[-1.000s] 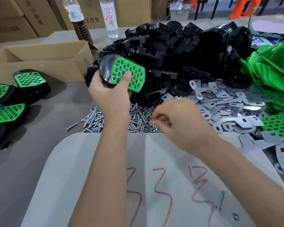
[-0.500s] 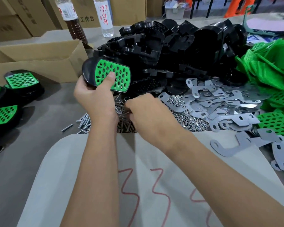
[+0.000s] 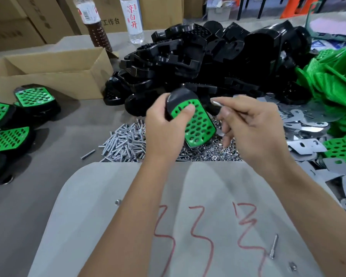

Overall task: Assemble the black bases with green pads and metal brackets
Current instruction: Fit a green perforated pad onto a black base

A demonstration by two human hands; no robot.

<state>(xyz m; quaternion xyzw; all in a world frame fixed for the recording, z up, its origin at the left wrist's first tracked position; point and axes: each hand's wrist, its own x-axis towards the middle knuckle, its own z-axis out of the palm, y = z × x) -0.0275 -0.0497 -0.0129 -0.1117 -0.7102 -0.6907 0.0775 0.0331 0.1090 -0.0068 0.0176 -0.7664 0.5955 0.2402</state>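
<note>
My left hand (image 3: 164,132) grips a black base fitted with a perforated green pad (image 3: 198,124), thumb pressed on the pad, held tilted above the fastener piles. Just to its right, my right hand (image 3: 254,128) pinches a silver bolt (image 3: 216,101) between thumb and forefinger, its tip close to the base's upper edge. A heap of black bases (image 3: 188,62) lies behind. Loose green pads (image 3: 332,76) are piled at the right, and flat metal brackets (image 3: 304,126) are spread below them.
Bolts (image 3: 126,140) and nuts (image 3: 208,152) lie in piles under my hands. Several finished bases (image 3: 34,96) sit at the left by an open cardboard box (image 3: 54,76). Two bottles (image 3: 96,23) stand behind. A grey sheet (image 3: 112,196) with red marks holds a loose bolt (image 3: 273,245).
My right hand has lifted out of the bolt pile with a bolt pinched in it. My left hand has brought the padded base down and right, close to the bolt.
</note>
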